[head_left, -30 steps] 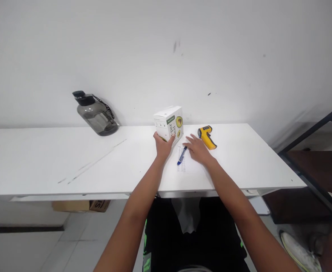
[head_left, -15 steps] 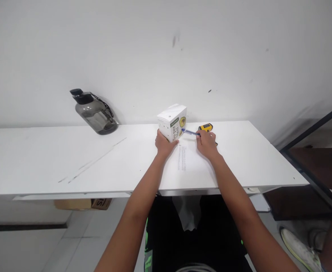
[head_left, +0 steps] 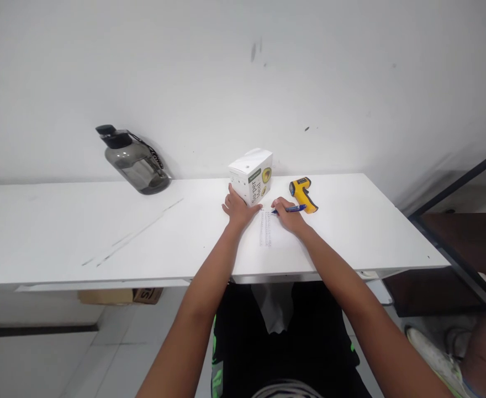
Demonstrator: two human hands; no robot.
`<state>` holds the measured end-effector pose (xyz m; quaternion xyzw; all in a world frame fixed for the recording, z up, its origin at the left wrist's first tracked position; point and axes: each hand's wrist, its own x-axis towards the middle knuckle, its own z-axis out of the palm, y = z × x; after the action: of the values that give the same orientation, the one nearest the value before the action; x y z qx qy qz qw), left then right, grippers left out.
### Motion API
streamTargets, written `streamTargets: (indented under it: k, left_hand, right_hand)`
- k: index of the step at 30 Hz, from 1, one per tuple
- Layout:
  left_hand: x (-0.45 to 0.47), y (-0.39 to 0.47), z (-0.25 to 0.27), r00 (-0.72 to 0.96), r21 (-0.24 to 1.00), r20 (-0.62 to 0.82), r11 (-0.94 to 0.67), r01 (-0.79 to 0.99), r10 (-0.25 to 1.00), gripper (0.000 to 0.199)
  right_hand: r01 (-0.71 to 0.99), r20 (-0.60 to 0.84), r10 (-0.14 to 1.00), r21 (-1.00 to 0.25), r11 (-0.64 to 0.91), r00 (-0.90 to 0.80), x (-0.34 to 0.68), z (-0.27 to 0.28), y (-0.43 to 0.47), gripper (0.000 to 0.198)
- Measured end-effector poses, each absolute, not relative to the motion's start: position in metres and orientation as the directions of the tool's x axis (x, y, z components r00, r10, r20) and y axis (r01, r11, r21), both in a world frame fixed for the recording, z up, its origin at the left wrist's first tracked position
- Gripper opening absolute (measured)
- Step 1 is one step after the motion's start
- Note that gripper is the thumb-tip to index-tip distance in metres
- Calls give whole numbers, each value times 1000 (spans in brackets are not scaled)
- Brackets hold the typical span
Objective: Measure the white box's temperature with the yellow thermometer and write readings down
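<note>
My left hand (head_left: 237,210) lies with fingers spread at the near side of a white box (head_left: 251,174) that has avocado pictures and the words "Super Meal" on it. Its thumb stretches to the right over the top of a paper sheet (head_left: 254,235) bearing columns of small handwriting. In my right hand (head_left: 288,215) is a blue pen (head_left: 296,208), its tip down at the upper part of the writing. Just beyond that hand, a yellow and black infrared thermometer (head_left: 304,193) lies on its side.
A dark translucent bottle (head_left: 137,163) with a strap stands against the wall at the left of the white table (head_left: 81,226). Below, a cardboard box (head_left: 119,296) rests on the floor. A dark metal-framed shelf (head_left: 454,254) and another person's leg (head_left: 483,354) are at the right.
My right hand has swung the pen from beside the box down onto the paper, uncovering the thermometer. The left hand's fingers have loosened and spread from the box.
</note>
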<state>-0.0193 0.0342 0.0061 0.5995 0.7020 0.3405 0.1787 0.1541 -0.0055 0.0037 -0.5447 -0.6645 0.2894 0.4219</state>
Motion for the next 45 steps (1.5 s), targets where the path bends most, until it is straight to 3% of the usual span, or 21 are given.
streamTargets:
  k: [2, 4, 16, 45]
  left_hand:
    - [-19, 34, 7, -217, 692, 153, 52, 720, 964, 130]
    - [-18, 33, 7, -221, 694, 146, 59, 717, 964, 129]
    - [-19, 34, 6, -246, 744, 115, 81, 663, 962, 123]
    - [-19, 33, 8, -250, 730, 135, 75, 680, 959, 120]
  right_hand:
    - [466, 119, 993, -879, 100, 11, 153, 1, -5, 40]
    - [453, 98, 993, -890, 55, 71, 152, -1, -4, 40]
    - [421, 113, 991, -904, 70, 77, 152, -5, 1, 32]
    - [416, 103, 992, -907, 67, 66, 152, -3, 1, 29]
